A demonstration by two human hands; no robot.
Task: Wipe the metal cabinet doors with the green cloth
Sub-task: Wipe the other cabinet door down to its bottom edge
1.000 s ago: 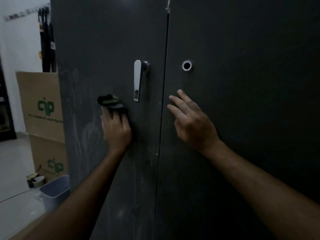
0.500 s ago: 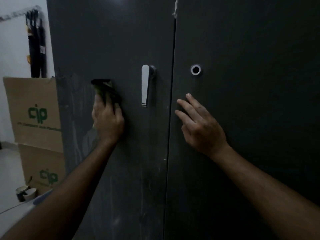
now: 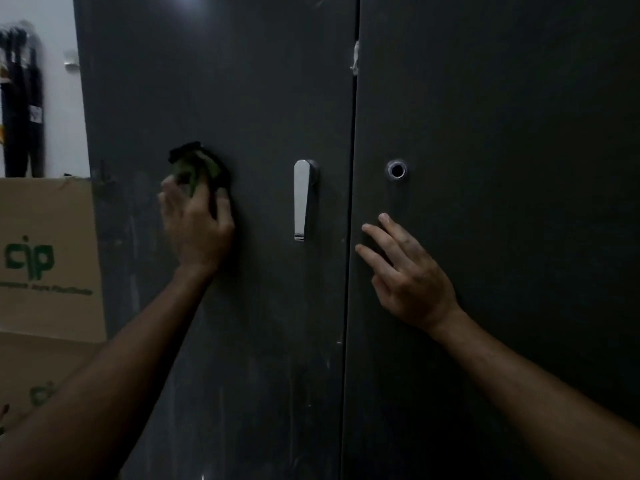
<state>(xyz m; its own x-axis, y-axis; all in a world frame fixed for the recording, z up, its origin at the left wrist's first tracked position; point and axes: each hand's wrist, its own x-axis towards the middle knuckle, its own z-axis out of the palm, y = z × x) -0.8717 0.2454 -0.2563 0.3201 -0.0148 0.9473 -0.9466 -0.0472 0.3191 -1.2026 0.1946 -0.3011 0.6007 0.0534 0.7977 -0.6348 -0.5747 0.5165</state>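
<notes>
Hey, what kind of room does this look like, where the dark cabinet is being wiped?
Probably a storeroom or office back room, though that is a guess. A tall dark metal cabinet with a chrome handle fills the view, stacked printed cardboard boxes stand beside it, and dark items hang on the white wall.

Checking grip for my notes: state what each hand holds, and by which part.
The left hand presses the bunched green cloth against the left door, gripping its lower part. The right hand holds nothing, resting flat on the right door.
</notes>
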